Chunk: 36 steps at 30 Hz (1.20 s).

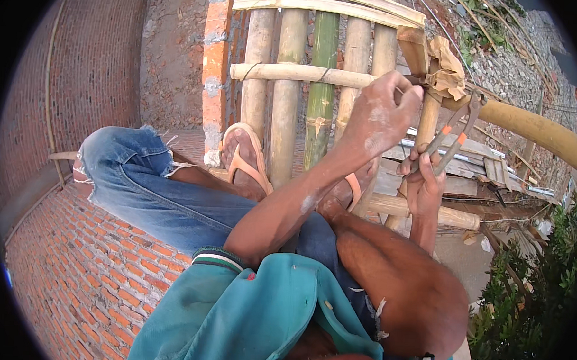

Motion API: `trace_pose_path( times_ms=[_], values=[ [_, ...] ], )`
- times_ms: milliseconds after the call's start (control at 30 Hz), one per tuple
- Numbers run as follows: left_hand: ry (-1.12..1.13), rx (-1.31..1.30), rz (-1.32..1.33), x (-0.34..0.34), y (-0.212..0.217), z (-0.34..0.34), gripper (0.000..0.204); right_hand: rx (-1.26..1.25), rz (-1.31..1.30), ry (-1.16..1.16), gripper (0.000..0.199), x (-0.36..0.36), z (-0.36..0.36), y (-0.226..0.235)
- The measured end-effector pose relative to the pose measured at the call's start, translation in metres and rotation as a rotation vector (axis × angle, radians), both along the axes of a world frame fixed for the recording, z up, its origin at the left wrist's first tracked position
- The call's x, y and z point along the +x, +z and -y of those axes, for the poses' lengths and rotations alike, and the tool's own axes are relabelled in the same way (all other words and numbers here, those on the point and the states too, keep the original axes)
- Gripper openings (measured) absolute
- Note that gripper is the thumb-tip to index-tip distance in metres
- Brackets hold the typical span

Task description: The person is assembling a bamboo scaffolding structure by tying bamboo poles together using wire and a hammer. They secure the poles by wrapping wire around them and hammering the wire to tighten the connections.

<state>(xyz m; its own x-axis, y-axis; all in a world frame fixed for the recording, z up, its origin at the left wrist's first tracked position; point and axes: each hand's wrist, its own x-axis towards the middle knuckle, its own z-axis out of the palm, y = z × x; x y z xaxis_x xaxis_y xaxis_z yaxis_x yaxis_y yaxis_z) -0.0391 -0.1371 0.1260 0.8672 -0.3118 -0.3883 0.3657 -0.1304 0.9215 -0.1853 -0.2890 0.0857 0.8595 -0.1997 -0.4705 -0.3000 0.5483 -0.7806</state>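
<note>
Teal shirt [283,295], then pliers [462,137] in open air beyond bamboo platform's edge [384,49]

Nothing I can actually read here, folks. No legible lettering or numbers on the pliers [455,148] or the sandals [250,172]. There's a small red mark on the teal shirt [263,311] (could be anything, honestly), but it's too tiny to make out.
</note>
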Motion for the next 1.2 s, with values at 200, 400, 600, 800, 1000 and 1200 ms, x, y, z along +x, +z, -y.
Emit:
trace_pose_path(
  times_ms=[200, 400, 600, 800, 1000, 1200],
  values=[
    [0.073, -0.111, -0.419, -0.047, -0.100, 0.006, 0.054, -0.895, -0.312, 0.213, 0.037, 0.006, 0.043, 0.064],
    [0.107, -0.318, -0.585, -0.055, -0.115, 0.028, 0.049, -0.974, -0.837, 0.798, 0.055, 0.044, 0.046, 0.121],
    [0.218, 0.063, -0.498, -0.054, -0.132, 0.035, 0.037, -1.184, -0.702, 0.968, 0.047, 0.064, 0.036, 0.065],
    [0.211, -0.359, -0.720, -0.055, -0.131, 0.035, 0.032, -1.300, -0.697, 1.099, 0.058, 0.058, 0.043, 0.044],
    [0.246, -0.455, -0.809, -0.048, -0.127, 0.036, 0.028, -1.160, -0.653, 1.049, 0.057, 0.069, 0.034, 0.043],
    [0.344, -0.607, -0.914, -0.049, -0.124, 0.040, 0.040, -1.441, -0.427, 1.215, 0.053, 0.078, 0.040, 0.044]
  ],
)
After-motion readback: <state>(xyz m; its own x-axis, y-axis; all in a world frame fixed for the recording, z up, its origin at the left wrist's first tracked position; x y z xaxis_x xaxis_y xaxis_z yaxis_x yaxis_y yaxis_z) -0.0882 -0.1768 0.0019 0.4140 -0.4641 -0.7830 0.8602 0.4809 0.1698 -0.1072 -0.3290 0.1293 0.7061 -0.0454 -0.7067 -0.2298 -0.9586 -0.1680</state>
